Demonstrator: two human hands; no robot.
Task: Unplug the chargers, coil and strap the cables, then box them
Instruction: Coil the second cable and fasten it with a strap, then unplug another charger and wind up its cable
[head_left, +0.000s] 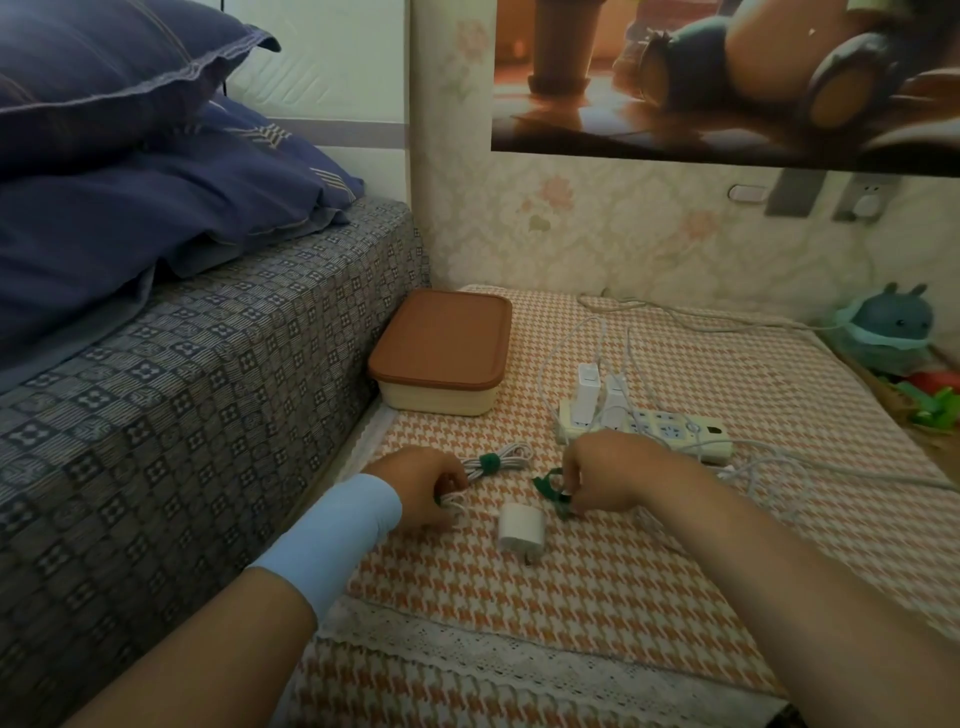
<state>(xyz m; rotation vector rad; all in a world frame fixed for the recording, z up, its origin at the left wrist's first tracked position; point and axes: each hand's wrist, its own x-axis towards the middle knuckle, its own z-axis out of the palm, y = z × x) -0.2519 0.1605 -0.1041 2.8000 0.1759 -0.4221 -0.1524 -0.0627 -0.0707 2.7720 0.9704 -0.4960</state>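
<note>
Left hand (423, 488) grips cable (513, 453), right hand (605, 478) pinches strap (549, 491), charger (522, 526) between.

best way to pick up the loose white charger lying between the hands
Pinch the charger across its blocky white body, left and right faces, coming from above. It lies flat on the cloth, prongs toward the person, so those faces are bare and parallel. The right hand pinches a green strap, so it would need freeing first.

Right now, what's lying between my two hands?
In the head view, a white charger plug lies on the cloth between the left hand, gripping the coiled cable, and the right hand, pinching a green strap.
</note>
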